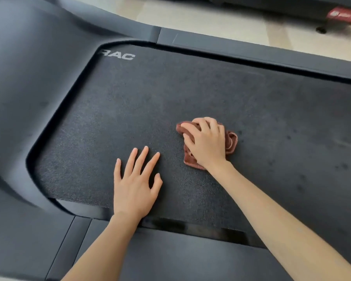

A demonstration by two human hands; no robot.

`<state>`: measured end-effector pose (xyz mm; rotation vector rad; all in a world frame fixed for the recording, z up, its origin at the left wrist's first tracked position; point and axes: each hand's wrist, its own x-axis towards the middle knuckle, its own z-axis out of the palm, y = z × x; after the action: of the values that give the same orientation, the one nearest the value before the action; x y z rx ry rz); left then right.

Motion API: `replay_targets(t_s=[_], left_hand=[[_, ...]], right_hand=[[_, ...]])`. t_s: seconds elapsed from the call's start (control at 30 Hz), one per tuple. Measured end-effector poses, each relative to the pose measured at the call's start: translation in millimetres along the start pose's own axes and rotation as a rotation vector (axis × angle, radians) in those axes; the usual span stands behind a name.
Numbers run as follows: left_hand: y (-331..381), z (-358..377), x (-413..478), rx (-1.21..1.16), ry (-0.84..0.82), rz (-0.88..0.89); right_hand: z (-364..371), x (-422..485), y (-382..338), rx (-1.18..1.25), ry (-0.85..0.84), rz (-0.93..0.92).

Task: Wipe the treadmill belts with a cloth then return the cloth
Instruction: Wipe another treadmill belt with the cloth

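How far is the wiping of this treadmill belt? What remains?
Done, apparently: the black textured treadmill belt looks spot-free near its lettering. In hand: the right hand grips the crumpled reddish-brown cloth mid-belt; the left hand rests flat. Left: dark spots beyond the cloth, returning the cloth.

Your treadmill belt [190,88] bears a crumpled cloth [232,141] under your right hand [206,142]; your left hand [134,185] lies flat beside the cloth.

Belt [190,94] rough, grainy, matt; cloth [230,142] soft terry; side rail [251,49] smooth plastic
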<state>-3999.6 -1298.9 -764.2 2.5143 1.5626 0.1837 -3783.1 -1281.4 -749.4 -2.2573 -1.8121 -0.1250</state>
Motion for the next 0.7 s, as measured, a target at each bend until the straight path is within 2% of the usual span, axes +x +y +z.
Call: replay_targets(t_s=[0.13, 0.23, 0.53, 0.7], left_hand=[[0.9, 0.6, -0.1, -0.019, 0.014, -0.008], [1.2, 1.3, 0.9, -0.017, 0.021, -0.007], [1.9, 0.8, 0.4, -0.002, 0.021, -0.01], [0.9, 2.3, -1.0, -0.001, 0.057, -0.007]], right_hand=[[-24.1, -124.1, 26.6, -0.015, 0.083, -0.03], [-31.3, -158.0, 40.7, -0.027, 0.109, -0.078], [-9.8, -59.6, 44.4, -0.025, 0.179, 0.038], [0.4, 16.2, 65.7, -0.088, 0.055, 0.133]])
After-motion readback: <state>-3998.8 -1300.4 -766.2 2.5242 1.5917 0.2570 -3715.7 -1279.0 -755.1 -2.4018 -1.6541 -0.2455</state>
